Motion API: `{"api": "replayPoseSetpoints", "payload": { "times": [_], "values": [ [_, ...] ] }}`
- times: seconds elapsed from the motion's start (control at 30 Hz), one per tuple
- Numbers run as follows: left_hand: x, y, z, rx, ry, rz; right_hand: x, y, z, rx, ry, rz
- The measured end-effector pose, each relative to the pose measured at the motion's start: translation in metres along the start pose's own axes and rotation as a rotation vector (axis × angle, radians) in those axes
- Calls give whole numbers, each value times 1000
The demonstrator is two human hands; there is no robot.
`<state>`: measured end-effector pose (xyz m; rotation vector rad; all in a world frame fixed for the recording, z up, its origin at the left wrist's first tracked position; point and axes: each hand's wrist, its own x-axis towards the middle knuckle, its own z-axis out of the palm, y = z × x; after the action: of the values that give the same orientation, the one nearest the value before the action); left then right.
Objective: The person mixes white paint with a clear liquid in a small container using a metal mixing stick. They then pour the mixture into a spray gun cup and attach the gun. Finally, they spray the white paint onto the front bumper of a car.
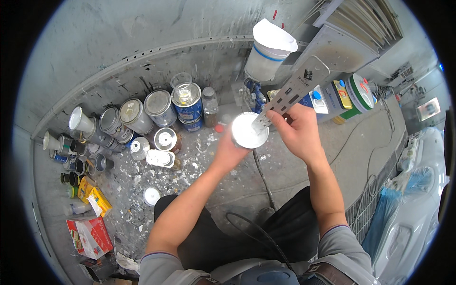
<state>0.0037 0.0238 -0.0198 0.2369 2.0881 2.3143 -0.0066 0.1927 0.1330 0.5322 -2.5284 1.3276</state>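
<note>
Left hand (pixel 227 149) wraps its fingers round the white cup (pixel 252 146), out beyond the knees (pixel 299 209); right hand (pixel 300 128) pinches the stick (pixel 298 88), tip inside. Steady cup, gentle, low strokes should prevent slopping.

A round mixing cup (pixel 250 147) sits just right of the frame's centre, its open mouth facing the camera, its inside white; the fill level is unclear. A flat, pale grey mixing stick (pixel 303 81) with dark rectangular markings slants from inside the cup toward the upper right, its rounded end uppermost.
</note>
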Motion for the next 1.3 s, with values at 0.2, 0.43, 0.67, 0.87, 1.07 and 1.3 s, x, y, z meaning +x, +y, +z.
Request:
{"api": "replayPoseSetpoints", "payload": {
  "times": [0.2,0.43,0.67,0.87,1.07,1.3],
  "values": [
    [3,11,0,-33,12,-19,-3,-2,10,22,-20,-45],
    [0,9,-2,42,-11,26,15,-16,-13,-6,26,-81],
    [3,17,1,-11,19,5,1,8,6,56,43,-20],
    [2,11,-3,-24,7,-31,3,-5,7,98,0,-51],
    [-1,5,-5,32,-1,25,14,-8,-6,19,55,-19],
    [0,18,-3,13,38,-3,-3,-4,9,39,1,-23]
  ]
}}
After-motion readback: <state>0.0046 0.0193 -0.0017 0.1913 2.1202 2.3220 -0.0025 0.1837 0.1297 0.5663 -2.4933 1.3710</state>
